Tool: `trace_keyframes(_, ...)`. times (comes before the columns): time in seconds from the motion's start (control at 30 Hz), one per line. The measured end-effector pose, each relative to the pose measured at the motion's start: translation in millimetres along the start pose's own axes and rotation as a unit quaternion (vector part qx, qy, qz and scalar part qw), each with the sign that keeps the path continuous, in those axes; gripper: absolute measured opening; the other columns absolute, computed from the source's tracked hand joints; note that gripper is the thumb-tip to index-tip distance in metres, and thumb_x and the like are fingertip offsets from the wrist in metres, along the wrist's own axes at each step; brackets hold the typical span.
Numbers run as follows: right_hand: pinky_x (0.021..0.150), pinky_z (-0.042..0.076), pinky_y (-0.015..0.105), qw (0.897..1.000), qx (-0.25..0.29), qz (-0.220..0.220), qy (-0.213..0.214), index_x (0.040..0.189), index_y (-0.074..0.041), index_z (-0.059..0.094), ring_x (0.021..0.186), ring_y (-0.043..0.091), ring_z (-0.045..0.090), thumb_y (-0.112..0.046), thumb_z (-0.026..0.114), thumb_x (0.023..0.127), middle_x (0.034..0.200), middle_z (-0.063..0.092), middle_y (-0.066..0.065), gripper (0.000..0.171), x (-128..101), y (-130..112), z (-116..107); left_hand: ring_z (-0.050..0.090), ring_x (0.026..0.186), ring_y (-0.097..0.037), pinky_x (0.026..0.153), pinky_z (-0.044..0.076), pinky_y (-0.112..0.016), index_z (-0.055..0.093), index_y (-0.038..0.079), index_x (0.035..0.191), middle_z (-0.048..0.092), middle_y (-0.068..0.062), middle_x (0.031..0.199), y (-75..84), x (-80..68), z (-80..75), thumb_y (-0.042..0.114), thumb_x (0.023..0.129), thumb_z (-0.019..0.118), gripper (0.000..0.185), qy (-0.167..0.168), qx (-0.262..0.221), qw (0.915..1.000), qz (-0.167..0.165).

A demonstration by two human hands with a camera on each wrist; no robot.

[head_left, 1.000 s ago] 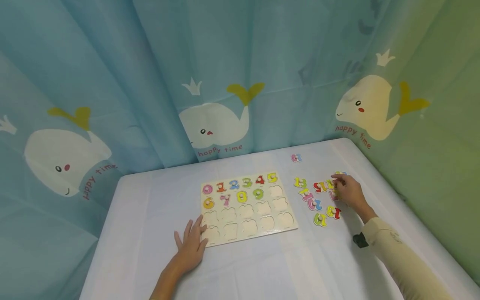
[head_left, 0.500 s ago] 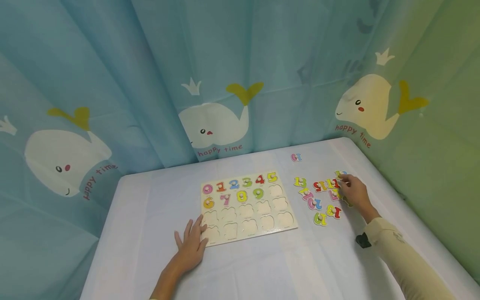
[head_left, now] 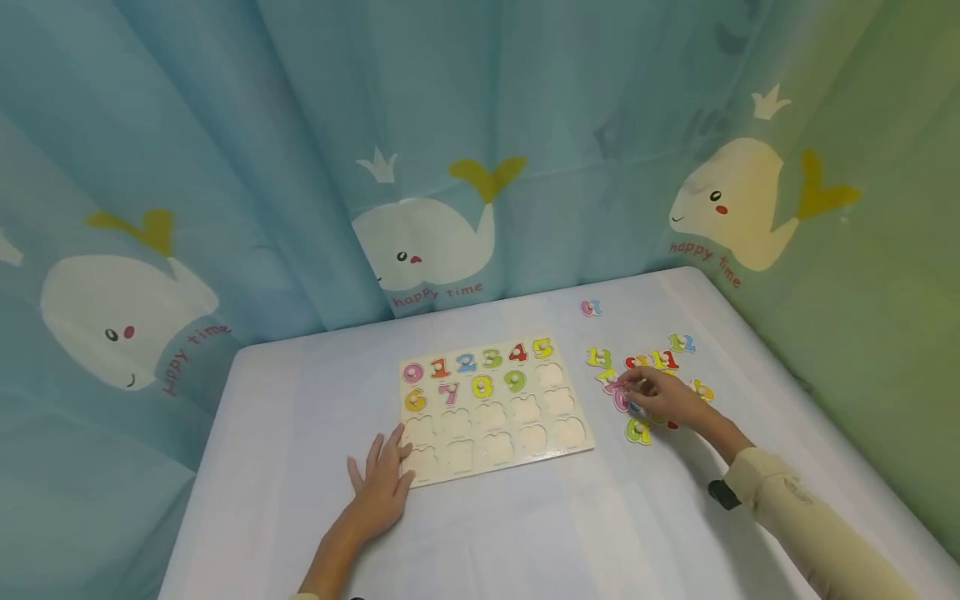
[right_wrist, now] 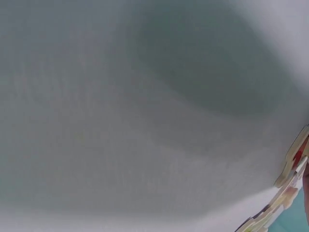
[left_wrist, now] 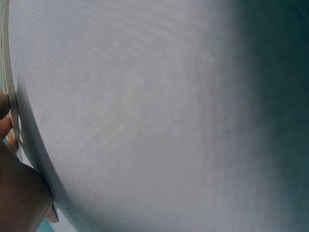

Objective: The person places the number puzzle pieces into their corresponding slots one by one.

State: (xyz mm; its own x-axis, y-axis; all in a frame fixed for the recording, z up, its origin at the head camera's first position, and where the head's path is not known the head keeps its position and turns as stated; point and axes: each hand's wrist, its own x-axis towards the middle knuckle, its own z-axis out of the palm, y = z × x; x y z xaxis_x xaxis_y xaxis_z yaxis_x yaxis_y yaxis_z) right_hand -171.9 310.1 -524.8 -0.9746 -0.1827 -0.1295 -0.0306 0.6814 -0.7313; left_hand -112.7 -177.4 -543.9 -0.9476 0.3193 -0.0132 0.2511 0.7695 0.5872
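Observation:
A wooden number puzzle board [head_left: 558,454] lies mid-table, with coloured numbers 0 to 9 seated in its two upper rows and bare cut-outs below. My left hand [head_left: 381,471] lies flat on the white cloth, its fingertips touching the board's near-left corner. My right hand [head_left: 632,386] reaches over the loose number pieces to the right of the board. Its bunched fingertips pinch a pink-and-blue piece [head_left: 621,402]. A yellow-green 13 [head_left: 598,357], a red-yellow 11 [head_left: 663,360], a 12 [head_left: 681,342] and a green piece [head_left: 639,431] lie around it. In the right wrist view only piece edges [right_wrist: 289,186] show.
The table [head_left: 300,417] has a white cloth and is walled behind and on the right by a whale-print curtain [head_left: 420,242]. A lone pink piece [head_left: 591,307] lies far back. The left wrist view shows cloth and the board's edge [left_wrist: 9,96].
My right hand has moved left, from the pieces at the far right of the cluster to the pink-and-blue piece nearer the board. My left hand has stayed put.

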Motion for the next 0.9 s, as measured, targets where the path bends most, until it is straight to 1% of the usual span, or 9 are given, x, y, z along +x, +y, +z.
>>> trace_keyframes(0.13,0.071,0.049,0.035,1.000,-0.015,-0.018,-0.002,0.117,-0.003,0.058,0.088,0.024,0.058,-0.011,0.064,0.089,0.101,0.061,0.008,0.030,-0.7,-2.0,3.2,0.007,0.136,-0.044,0.094,-0.015,-0.070,0.032,-0.002,0.139,0.033,-0.017,0.146,-0.2,0.9,-1.0,0.011,0.094,0.050,0.050,0.001,0.001,1.0000,0.002)
trace_keyframes(0.27,0.074,0.048,0.035,0.999,-0.026,0.000,0.038,0.119,-0.003,0.058,0.089,0.024,0.057,-0.015,0.062,0.091,0.101,0.060,0.007,0.030,5.2,-0.5,5.6,0.007,0.136,-0.045,0.094,-0.015,-0.069,0.032,-0.002,0.139,0.031,-0.017,0.147,0.2,0.8,-1.0,0.011,0.094,0.049,0.050,-0.002,-0.001,1.0000,-0.001)
trace_keyframes(0.43,0.078,0.047,0.039,0.995,-0.022,0.010,0.093,0.122,-0.004,0.056,0.091,0.026,0.056,-0.015,0.057,0.095,0.105,0.059,0.011,0.030,18.6,-3.2,5.4,0.008,0.136,-0.045,0.094,-0.015,-0.069,0.027,-0.002,0.142,0.038,-0.018,0.142,0.4,0.6,1.4,0.011,0.094,0.049,0.055,-0.005,-0.001,1.0000,-0.002)
trace_keyframes(0.5,0.077,0.047,0.040,0.994,-0.020,0.015,0.109,0.123,-0.003,0.056,0.092,0.028,0.055,-0.015,0.054,0.096,0.107,0.058,0.013,0.029,23.7,-4.3,2.7,0.008,0.136,-0.045,0.094,-0.015,-0.069,0.024,-0.001,0.143,0.041,-0.018,0.140,-0.1,1.5,2.6,0.011,0.094,0.050,0.057,-0.006,-0.001,1.0000,-0.004)
trace_keyframes(0.53,0.076,0.048,0.039,0.992,-0.018,0.023,0.119,0.123,-0.003,0.056,0.093,0.028,0.055,-0.015,0.052,0.096,0.108,0.058,0.014,0.029,25.8,-4.5,0.9,0.007,0.136,-0.044,0.094,-0.016,-0.069,0.024,-0.001,0.143,0.039,-0.018,0.142,-0.3,2.1,3.2,0.012,0.094,0.050,0.057,-0.007,0.000,1.0000,-0.005)
trace_keyframes(0.7,0.075,0.046,0.035,0.981,0.018,0.068,0.182,0.126,0.000,0.052,0.100,0.031,0.052,-0.020,0.045,0.099,0.114,0.054,0.017,0.034,32.0,-3.0,-9.6,0.006,0.137,-0.043,0.095,-0.016,-0.068,0.026,0.000,0.143,0.035,-0.015,0.146,-1.2,4.8,2.9,0.013,0.094,0.050,0.056,-0.012,0.007,0.9999,-0.010)
trace_keyframes(0.77,0.075,0.045,0.033,0.975,0.033,0.076,0.206,0.127,0.001,0.052,0.101,0.031,0.051,-0.021,0.044,0.099,0.115,0.053,0.018,0.036,37.7,-5.3,-11.7,0.006,0.137,-0.043,0.095,-0.016,-0.068,0.024,0.000,0.144,0.039,-0.016,0.143,-1.1,4.0,0.5,0.012,0.094,0.050,0.058,-0.012,0.007,0.9998,-0.010)
trace_keyframes(0.83,0.077,0.044,0.035,0.973,0.035,0.076,0.214,0.126,0.002,0.052,0.101,0.032,0.051,-0.018,0.045,0.099,0.114,0.053,0.019,0.035,47.9,-8.8,-13.3,0.006,0.137,-0.043,0.094,-0.016,-0.069,0.023,0.000,0.144,0.041,-0.016,0.141,-1.5,2.9,-0.2,0.012,0.094,0.050,0.058,-0.012,0.005,0.9999,-0.009)
trace_keyframes(0.9,0.080,0.045,0.039,0.975,0.032,0.065,0.208,0.125,0.003,0.053,0.100,0.033,0.051,-0.015,0.047,0.098,0.113,0.054,0.020,0.033,60.2,-11.4,-14.6,0.005,0.137,-0.044,0.094,-0.016,-0.069,0.021,0.000,0.145,0.044,-0.016,0.139,-0.8,1.5,1.5,0.012,0.094,0.050,0.060,-0.013,0.001,0.9999,-0.006)
